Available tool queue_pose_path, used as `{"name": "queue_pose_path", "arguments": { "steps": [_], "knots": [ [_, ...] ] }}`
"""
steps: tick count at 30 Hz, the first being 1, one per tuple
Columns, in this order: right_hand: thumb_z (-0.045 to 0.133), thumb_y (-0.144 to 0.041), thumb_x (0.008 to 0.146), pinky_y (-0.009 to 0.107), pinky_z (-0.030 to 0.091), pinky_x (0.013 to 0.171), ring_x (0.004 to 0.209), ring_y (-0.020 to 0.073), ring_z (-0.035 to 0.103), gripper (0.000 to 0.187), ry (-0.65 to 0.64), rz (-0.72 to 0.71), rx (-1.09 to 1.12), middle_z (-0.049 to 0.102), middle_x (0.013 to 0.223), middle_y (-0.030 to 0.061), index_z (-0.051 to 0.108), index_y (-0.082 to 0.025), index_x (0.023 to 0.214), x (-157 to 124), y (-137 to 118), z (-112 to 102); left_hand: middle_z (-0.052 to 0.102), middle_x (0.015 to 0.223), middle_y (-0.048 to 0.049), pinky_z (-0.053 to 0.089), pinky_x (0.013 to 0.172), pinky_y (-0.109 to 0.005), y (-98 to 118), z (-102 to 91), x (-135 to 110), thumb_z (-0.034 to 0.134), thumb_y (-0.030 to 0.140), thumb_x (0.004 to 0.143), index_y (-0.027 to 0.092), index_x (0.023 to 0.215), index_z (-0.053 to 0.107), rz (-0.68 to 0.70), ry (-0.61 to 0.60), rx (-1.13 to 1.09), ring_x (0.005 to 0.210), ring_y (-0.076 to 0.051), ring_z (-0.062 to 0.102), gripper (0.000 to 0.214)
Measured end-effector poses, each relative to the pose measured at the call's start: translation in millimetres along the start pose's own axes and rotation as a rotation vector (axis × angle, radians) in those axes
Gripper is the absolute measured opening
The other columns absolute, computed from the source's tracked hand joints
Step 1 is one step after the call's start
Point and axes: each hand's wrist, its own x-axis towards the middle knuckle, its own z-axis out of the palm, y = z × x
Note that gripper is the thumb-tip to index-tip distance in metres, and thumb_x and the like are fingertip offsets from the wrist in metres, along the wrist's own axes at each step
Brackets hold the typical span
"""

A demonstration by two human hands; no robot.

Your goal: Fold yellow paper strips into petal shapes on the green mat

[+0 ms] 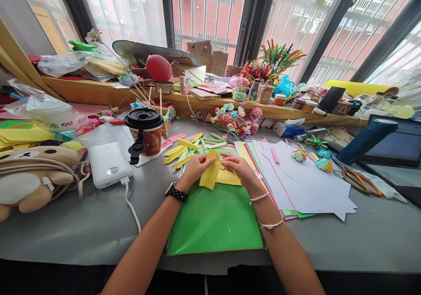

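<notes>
A folded piece of yellow paper (210, 172) stands tilted above a green sheet (213, 220). My left hand (194, 170) pinches it from the left, fingers partly behind it. At its right edge, the bent fingers of my right hand (241, 168) close on the paper; their exact grip is partly hidden. Another yellow piece (229, 177) lies flat under my right hand. Just beyond my hands are folded yellow strips (179, 152) and green strips (215, 142) in a loose pile.
Left of my arms are a lidded cup (146, 132), a white power bank (110, 165) with a cable and a plush bear (39, 181). On the right lie white sheets (312, 185), scissors (360, 181) and a dark blue cylinder (366, 142). Paper flowers (230, 117) stand at the back.
</notes>
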Motion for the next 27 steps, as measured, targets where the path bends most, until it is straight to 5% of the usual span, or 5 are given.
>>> {"name": "queue_pose_path", "arguments": {
  "steps": [6,13,17,21,27],
  "knots": [
    [0.060,-0.036,0.061,0.029,0.039,0.072,0.094,0.0196,0.050,0.018,0.080,0.029,0.031,0.057,0.106,0.0041,0.066,-0.020,0.067,-1.1,-4.2,0.2,0.052,0.056,0.0017,0.031,0.046,-0.020,-0.2,-0.5,-0.9,0.050,0.046,0.066,0.013,0.068,0.058,-0.066,-0.039,-0.137,0.051,-0.010,0.045,0.034],
    [0.066,-0.038,0.055,0.022,0.027,0.044,0.046,0.0073,0.041,0.021,0.052,-0.048,-0.075,0.053,0.052,-0.0042,0.061,-0.018,0.062,-3.6,-6.8,4.6,0.056,0.062,0.0002,0.033,0.045,-0.019,1.7,1.4,-3.2,0.054,0.044,0.065,0.012,0.070,0.061,-0.075,-0.259,-0.170,0.053,-0.010,0.048,0.033],
    [0.066,-0.037,0.055,0.021,0.025,0.039,0.041,0.0066,0.043,0.023,0.183,-0.025,0.035,0.052,0.048,-0.0045,0.057,-0.017,0.062,-0.4,-5.2,2.8,0.061,0.080,-0.0047,0.042,0.059,-0.022,-3.9,1.1,1.6,0.061,0.041,0.060,0.013,0.088,0.058,-0.071,-0.038,-0.257,0.072,-0.016,0.055,0.039],
    [0.067,-0.033,0.055,0.022,0.041,0.047,0.055,0.0124,0.058,0.023,0.296,-0.009,0.163,0.060,0.059,-0.0007,0.055,-0.017,0.066,2.9,-2.1,-0.2,0.061,0.086,-0.0065,0.046,0.062,-0.024,-3.1,-2.6,4.1,0.065,0.039,0.058,0.015,0.103,0.049,-0.153,0.230,-0.398,0.075,-0.016,0.058,0.053],
    [0.070,-0.028,0.053,0.032,0.048,0.070,0.068,0.0161,0.061,0.025,0.291,-0.092,0.302,0.061,0.067,-0.0002,0.050,-0.018,0.064,1.7,-0.9,3.7,0.064,0.088,-0.0089,0.047,0.065,-0.027,5.7,-1.3,0.7,0.061,0.044,0.062,0.014,0.090,0.055,-0.236,-0.040,-0.553,0.071,-0.015,0.061,0.041]
  ]
}}
